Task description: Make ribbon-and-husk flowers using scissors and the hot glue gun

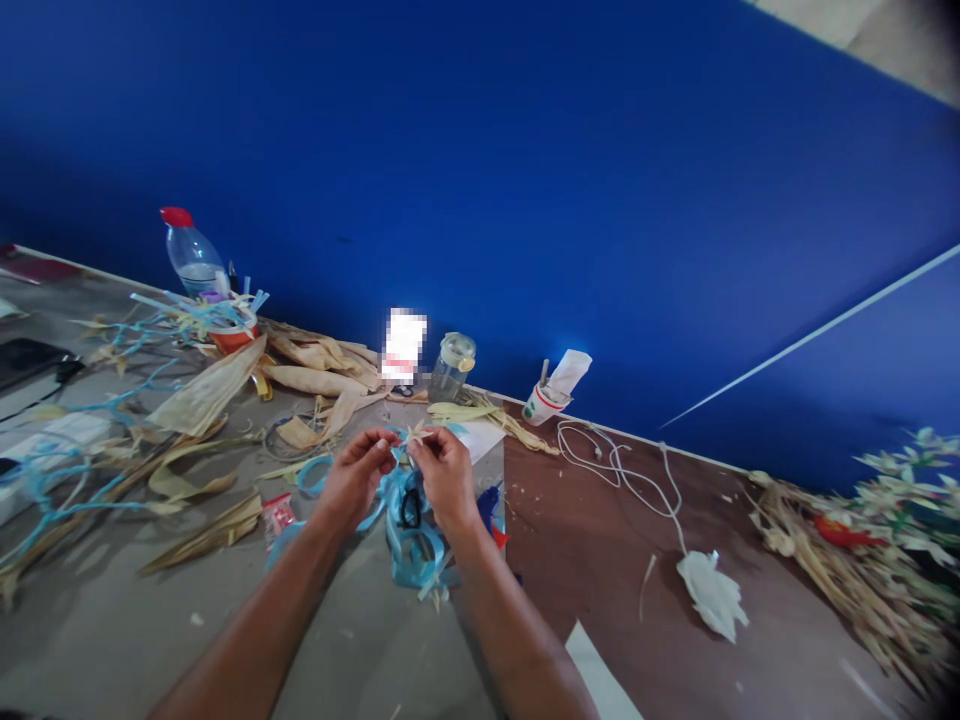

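My left hand and my right hand meet over the table, both pinching a small pale husk piece between their fingertips. Just below the hands lies a tangle of light blue ribbon with black scissors on it. A roll of blue ribbon sits left of my left hand. Dried corn husks lie spread across the grey table surface to the left.
A plastic bottle with a red cap, a glass jar and a paper cup stand along the blue wall. A white cable and a white husk flower lie on the brown tabletop. Dried stalks and flowers pile at right.
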A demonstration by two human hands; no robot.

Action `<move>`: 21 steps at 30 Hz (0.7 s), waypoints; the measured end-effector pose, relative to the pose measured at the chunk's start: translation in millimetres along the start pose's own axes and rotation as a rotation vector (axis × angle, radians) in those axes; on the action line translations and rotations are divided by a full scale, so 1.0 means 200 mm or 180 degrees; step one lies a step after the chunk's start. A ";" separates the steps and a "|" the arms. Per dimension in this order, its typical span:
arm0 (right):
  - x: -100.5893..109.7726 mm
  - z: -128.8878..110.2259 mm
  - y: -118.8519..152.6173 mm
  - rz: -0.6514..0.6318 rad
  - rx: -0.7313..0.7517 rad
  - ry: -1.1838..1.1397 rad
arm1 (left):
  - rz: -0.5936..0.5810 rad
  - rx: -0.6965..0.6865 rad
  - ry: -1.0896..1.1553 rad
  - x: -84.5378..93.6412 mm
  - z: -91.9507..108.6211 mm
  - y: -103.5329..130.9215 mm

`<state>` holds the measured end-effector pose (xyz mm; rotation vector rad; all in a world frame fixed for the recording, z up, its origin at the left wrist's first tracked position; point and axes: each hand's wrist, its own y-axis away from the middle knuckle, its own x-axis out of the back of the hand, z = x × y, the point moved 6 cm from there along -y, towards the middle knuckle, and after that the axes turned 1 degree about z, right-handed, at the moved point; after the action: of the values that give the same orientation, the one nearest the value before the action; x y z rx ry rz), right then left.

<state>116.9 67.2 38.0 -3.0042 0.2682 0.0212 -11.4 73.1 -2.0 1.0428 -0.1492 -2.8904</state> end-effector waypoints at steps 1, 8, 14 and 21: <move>0.01 -0.01 0.00 0.0030 0.0017 -0.0022 | 0.0031 0.0060 0.0054 0.00 0.00 0.00; 0.07 -0.10 0.00 0.0156 0.0122 -0.0195 | 0.0283 0.0204 0.0108 0.02 0.00 -0.02; 0.09 -0.14 0.00 0.0157 0.0105 -0.0195 | 0.0317 0.0065 -0.0022 0.02 0.01 -0.01; 0.06 -0.16 -0.02 0.0092 0.0134 -0.0276 | 0.0128 0.0044 -0.0224 0.00 0.00 0.00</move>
<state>129.8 65.5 70.9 -2.9482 0.2990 0.1465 -11.1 74.0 -1.9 0.9295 -0.1919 -2.8953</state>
